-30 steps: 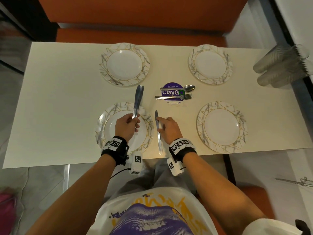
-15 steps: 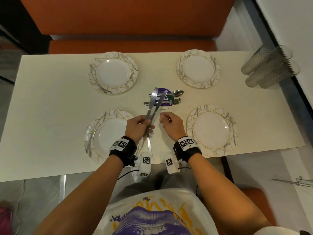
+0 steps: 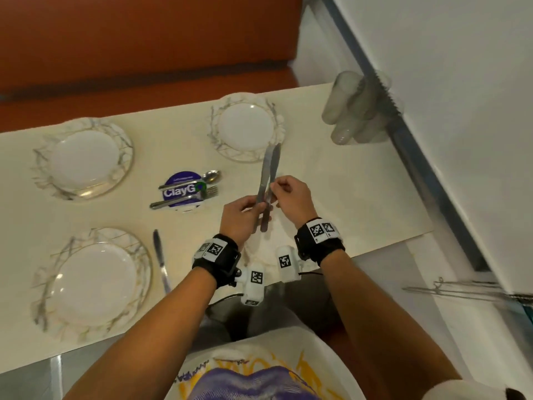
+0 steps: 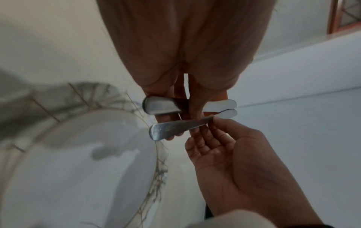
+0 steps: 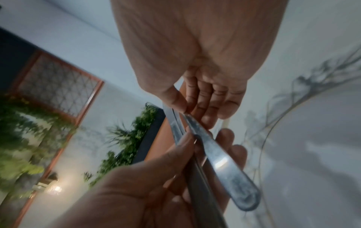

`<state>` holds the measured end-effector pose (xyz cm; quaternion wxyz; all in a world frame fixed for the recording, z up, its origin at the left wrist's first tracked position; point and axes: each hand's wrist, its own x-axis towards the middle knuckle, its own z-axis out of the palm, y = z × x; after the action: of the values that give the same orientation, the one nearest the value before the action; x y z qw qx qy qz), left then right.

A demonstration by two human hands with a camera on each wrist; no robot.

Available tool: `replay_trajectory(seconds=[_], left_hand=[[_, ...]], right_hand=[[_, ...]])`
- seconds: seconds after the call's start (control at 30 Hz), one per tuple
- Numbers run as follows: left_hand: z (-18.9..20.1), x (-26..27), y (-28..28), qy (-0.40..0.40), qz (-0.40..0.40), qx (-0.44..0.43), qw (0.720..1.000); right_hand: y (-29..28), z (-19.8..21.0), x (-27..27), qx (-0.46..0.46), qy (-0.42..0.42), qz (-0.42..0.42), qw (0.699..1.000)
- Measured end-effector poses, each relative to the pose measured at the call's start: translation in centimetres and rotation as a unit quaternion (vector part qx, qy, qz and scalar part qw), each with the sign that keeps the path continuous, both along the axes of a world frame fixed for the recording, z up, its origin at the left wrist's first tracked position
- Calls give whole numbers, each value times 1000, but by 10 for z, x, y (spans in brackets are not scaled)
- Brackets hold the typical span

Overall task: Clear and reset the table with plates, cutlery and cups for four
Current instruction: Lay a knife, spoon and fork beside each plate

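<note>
steel knives (image 3: pixel 267 180) | left hand (image 3: pixel 239 219) grips | right hand (image 3: pixel 291 197) pinches one

1. Orange bench (image 3: pixel 144 47) behind table, w/ padded backrest.
2. Round purple sticker (image 3: pixel 184 189), white lettering, on tabletop approx. centre.
3. White wall (image 3: pixel 461 82) at right.
4. Green plants (image 5: pixel 25 135) & lattice window (image 5: pixel 56 88) in right wrist view, blurred.

white plates (image 3: pixel 86 166) with grey marbling and thin gold lines on the rims, cream table (image 3: pixel 331 197), silver knives (image 3: pixel 269 171), a purple round sticker (image 3: pixel 184 190) with white lettering, orange-brown bench (image 3: pixel 144 53) at the far side.
</note>
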<state>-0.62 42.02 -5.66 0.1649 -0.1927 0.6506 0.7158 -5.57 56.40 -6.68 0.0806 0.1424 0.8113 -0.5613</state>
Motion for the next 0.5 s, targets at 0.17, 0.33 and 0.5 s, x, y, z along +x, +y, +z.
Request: replay_trajectory(seconds=[0.17, 0.33, 0.5], left_hand=[[-16, -18, 61, 5, 21, -13, 1000], [-31, -18, 76, -11, 64, -67, 996], [-40, -19, 74, -38, 113, -88, 989]], right_hand=[[87, -12, -19, 12, -33, -21, 999], [152, -42, -24, 138, -88, 39, 986], [167, -64, -11, 219, -135, 95, 962]])
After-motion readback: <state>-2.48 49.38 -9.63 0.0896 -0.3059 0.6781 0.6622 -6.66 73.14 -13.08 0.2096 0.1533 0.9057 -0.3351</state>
